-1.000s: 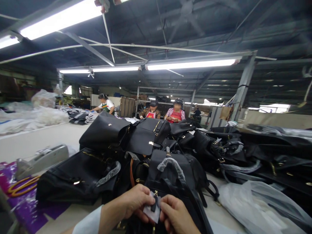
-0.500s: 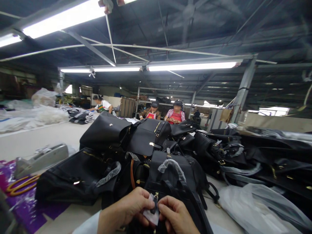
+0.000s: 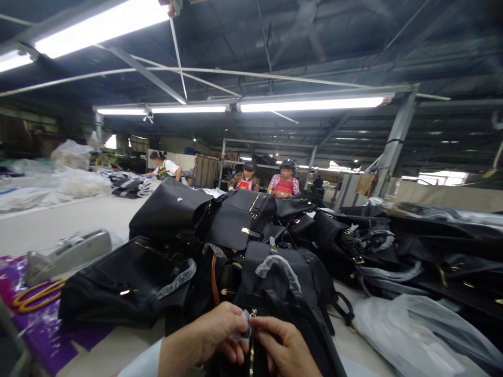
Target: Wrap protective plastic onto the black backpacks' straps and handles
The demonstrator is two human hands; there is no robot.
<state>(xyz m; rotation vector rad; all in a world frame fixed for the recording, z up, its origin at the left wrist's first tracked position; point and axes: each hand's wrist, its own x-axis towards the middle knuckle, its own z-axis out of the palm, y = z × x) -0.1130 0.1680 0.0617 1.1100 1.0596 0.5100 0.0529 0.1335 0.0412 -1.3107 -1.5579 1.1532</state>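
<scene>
A black backpack [image 3: 283,309] lies in front of me, with a gold zipper [image 3: 252,353] running down between my hands. My left hand [image 3: 220,332] is closed in a pinch on a small piece of thin white wrapping [image 3: 240,335], beside the gold zipper hardware [image 3: 253,314]. A dark zipper pull seems to be partly inside the wrapping, mostly covered by fingers. My right hand [image 3: 285,345] is closed too, its thumb and forefinger pressed together at the wrapping's right edge. What these fingertips grip is hidden.
More black bags [image 3: 168,209] are heaped ahead and to the right. Clear plastic [image 3: 408,330] lies at the right. On the left are yellow-handled scissors [image 3: 37,296], a grey tape dispenser [image 3: 70,254] and purple plastic [image 3: 43,335]. Three people work across the table [image 3: 98,209].
The white wrapping, spread below my fingers before, is now gathered smaller in my left hand. My right fingertips have moved up and left, and more of the gold zipper shows.
</scene>
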